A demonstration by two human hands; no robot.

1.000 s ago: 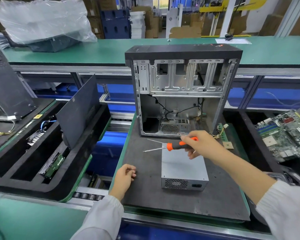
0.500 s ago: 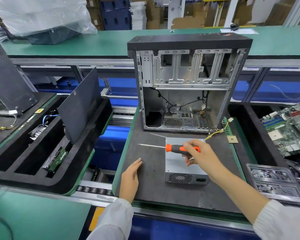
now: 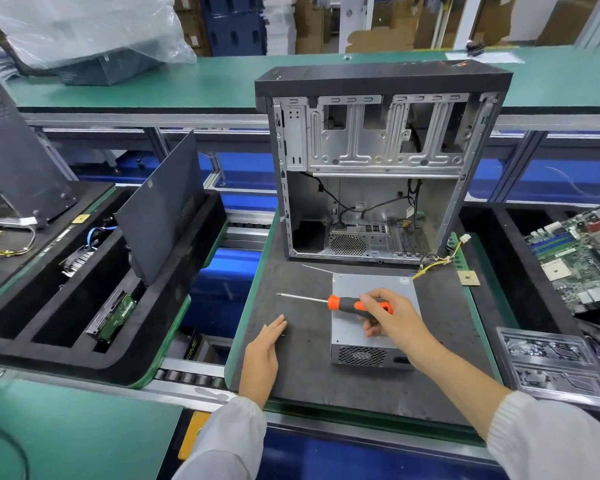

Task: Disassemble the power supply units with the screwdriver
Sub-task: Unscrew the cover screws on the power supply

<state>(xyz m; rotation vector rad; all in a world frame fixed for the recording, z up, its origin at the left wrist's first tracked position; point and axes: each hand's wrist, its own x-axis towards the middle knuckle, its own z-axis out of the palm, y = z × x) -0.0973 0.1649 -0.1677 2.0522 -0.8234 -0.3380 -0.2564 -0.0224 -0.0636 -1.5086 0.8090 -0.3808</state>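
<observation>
Head view. The right hand (image 3: 392,318) has its grip pinched round the orange-and-black handle of the screwdriver (image 3: 354,304), which it holds over the top of the power supply (image 3: 371,327). The shaft runs out to the left of the grip, roughly level, its tip above the dark mat of the desk (image 3: 312,375) and touching no screw. The power supply lies flat directly beneath the grip, fan grille toward the person, with yellow wires (image 3: 433,263) trailing from its far right corner. The left hand (image 3: 262,351) rests flat on the mat, fingers spread straight, well left of the grip and apart from the box. The open computer case (image 3: 378,168) stands upright beyond the grip.

Risks, as judged from this pose: the box is not steadied by either hand, so pressure from the screwdriver could slide or twist it on the mat; a tip set at an angle could slip out of a screw head and strip it; freed screws could roll off the mat's edge.
</observation>
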